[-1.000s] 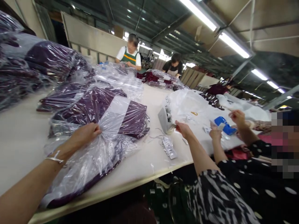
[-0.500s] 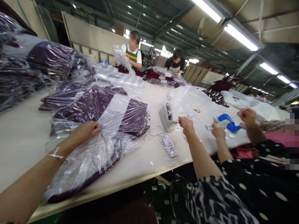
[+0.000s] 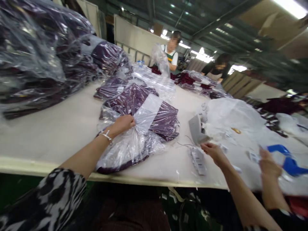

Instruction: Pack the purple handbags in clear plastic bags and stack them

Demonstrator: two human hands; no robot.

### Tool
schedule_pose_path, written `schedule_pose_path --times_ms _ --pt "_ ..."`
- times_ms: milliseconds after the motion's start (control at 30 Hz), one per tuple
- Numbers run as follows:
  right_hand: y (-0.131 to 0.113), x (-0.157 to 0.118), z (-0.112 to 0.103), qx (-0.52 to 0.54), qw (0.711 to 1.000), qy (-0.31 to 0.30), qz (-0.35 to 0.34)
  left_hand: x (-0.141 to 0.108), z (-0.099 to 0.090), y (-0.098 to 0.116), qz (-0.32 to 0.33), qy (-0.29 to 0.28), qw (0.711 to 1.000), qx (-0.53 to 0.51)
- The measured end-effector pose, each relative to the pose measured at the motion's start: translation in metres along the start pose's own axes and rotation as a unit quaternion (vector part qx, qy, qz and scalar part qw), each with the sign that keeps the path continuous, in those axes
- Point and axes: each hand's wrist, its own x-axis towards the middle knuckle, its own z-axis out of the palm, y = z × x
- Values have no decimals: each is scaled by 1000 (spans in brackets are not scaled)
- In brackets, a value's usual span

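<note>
A dark purple garment in a clear plastic bag (image 3: 131, 99) lies on the white table (image 3: 72, 128), with a pale label strip (image 3: 152, 107) across it. My left hand (image 3: 125, 123), a bracelet at its wrist, is closed on the gathered plastic of this bag. My right hand (image 3: 210, 150) is closed in a pinch at the lower edge of the grey tape dispenser (image 3: 197, 128); whatever is between the fingertips is too small to make out. A bundle of tags with strings (image 3: 197, 162) lies just left of my right hand.
Bagged purple garments (image 3: 48, 54) are piled high at the left. At the right are a co-worker's hand (image 3: 269, 166), a blue tape dispenser (image 3: 286, 158) and white plastic sheeting (image 3: 235, 112). Yellow-handled scissors (image 3: 235, 130) lie there. Two people stand across the table.
The view has turned left, shifting the scene rightward. My right hand has come closer to the grey dispenser's base. My left hand still grips the bag's plastic.
</note>
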Motion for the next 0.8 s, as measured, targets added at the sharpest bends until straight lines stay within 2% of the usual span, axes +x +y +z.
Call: schedule_pose_path --times_ms 67,167,233,300,367,433,500,567,633,700,800 --pt "-42 -3 36 -42 988 -123 -88 1 2 -1 2 11 1000 -9" --pt "-117 -11 109 -82 916 -332 -211 1 6 -3 -3 19 1000 -15" --pt "-160 -10 159 -103 871 -418 -237 -1 8 -4 -6 23 1000 -19" --pt "-188 -3 204 -154 839 -453 -258 -3 9 -5 -4 32 999 -24" --pt "-203 10 239 -243 807 -447 -301 -4 9 -6 3 44 998 -35" --pt "-208 21 263 -345 769 -410 -347 -4 8 -6 4 52 997 -49" --pt "-209 28 277 -417 737 -379 -373 -4 7 -6 -3 52 997 -54" --pt "-207 31 283 -460 720 -358 -377 -3 6 -6 -10 47 998 -49" --pt "-202 33 283 -487 720 -321 -377 -2 7 -7 -7 43 998 -46" --pt "-194 39 280 -496 735 -268 -377 0 8 -9 -4 41 998 -49" --pt "-177 54 269 -420 793 -253 -361 4 11 -12 -15 37 998 -58"
